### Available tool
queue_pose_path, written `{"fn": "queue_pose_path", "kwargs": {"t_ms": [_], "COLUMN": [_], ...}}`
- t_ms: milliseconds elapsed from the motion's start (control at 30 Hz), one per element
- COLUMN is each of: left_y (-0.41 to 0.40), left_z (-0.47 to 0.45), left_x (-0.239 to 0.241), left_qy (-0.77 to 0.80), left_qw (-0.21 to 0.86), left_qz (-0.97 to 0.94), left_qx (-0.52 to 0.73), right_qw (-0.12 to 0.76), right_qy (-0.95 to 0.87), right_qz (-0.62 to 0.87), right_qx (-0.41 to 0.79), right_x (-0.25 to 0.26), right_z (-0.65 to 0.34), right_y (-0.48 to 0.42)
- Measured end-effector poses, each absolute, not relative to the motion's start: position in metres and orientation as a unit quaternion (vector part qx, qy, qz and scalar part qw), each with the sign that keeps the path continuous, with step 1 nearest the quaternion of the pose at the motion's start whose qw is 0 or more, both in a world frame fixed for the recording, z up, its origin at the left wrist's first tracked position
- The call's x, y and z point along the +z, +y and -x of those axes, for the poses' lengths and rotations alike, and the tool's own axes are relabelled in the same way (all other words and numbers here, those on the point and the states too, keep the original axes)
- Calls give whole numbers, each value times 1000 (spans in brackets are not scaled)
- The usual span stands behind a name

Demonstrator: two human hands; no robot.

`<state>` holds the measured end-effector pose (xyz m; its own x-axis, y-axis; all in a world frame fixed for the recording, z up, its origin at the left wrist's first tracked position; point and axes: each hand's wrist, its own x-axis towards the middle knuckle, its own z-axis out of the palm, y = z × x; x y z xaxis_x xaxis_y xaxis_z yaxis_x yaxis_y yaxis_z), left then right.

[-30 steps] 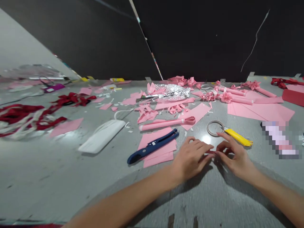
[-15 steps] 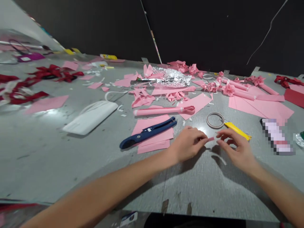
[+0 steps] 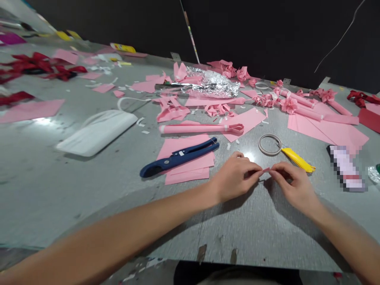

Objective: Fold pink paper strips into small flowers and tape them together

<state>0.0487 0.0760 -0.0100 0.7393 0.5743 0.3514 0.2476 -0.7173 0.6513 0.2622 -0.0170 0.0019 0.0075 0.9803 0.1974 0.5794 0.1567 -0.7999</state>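
At the near side of the table (image 3: 237, 233), right of middle, a small pink strip (image 3: 266, 170) spans the fingertips of both hands. It looks like paper: probably very light, thin and easily creased, best pinched gently at its ends. The left hand (image 3: 237, 177) nips the left end and the right hand (image 3: 292, 181) the right, thumbs against forefingers, wrists angled inward. Just beyond lie a tape roll (image 3: 269, 153) and a yellow tool (image 3: 297, 159); farther left, a pink paper tube (image 3: 192, 128).
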Motion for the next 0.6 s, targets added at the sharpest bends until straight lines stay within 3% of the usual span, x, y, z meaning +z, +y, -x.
{"fn": "queue_pose_path", "kwargs": {"t_ms": [600], "left_y": [74], "left_z": [-50], "left_x": [-11], "left_qy": [221], "left_qw": [291], "left_qz": [-889], "left_qx": [276], "right_qw": [387], "right_qy": [-663], "right_qz": [601], "right_qx": [225], "right_x": [0], "right_z": [-257], "right_y": [-20]}}
